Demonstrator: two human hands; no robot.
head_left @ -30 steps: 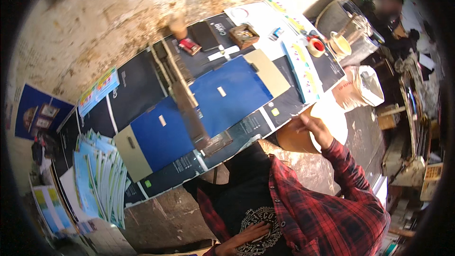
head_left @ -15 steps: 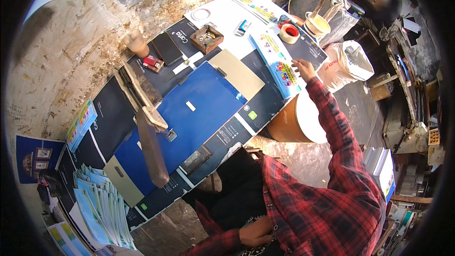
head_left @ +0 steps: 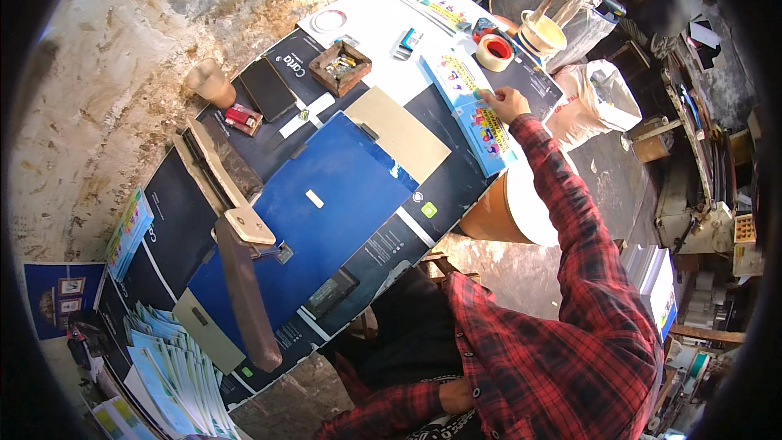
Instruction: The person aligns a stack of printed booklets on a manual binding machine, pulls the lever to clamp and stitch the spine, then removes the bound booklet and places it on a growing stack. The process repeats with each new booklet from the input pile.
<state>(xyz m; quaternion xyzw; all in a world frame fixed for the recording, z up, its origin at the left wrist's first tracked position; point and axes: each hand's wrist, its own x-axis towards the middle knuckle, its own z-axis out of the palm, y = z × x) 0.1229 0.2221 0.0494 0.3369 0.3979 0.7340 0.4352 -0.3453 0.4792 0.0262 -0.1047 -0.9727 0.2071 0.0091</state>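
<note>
My right hand (head_left: 507, 104), in a red and black plaid sleeve, reaches to the table's far right. Its thumb and fingers pinch the edge of a light blue printed booklet (head_left: 481, 126), which lies among similar printed pieces. Down by my lap is my left hand (head_left: 456, 395), mostly hidden by the shirt, its fingers out of sight. A stapler-like lever tool (head_left: 248, 224) with a long brown handle (head_left: 248, 310) stands over a blue board (head_left: 326, 195) in the table's middle. Fanned blue and white booklets (head_left: 175, 367) are piled at the near left.
Beside the booklet sit a tape roll (head_left: 494, 52) and a cream tub (head_left: 543, 37) with sticks. Farther left are a wooden ashtray (head_left: 342, 68), a dark phone-like case (head_left: 267, 88), a red lighter (head_left: 240, 117) and a cup (head_left: 210, 83). A white sack (head_left: 599, 98) stands off the right edge.
My right hand has moved slightly left and its fingers have closed on the booklet's edge. My left hand has slipped further behind the shirt. The whole view has shifted a little.
</note>
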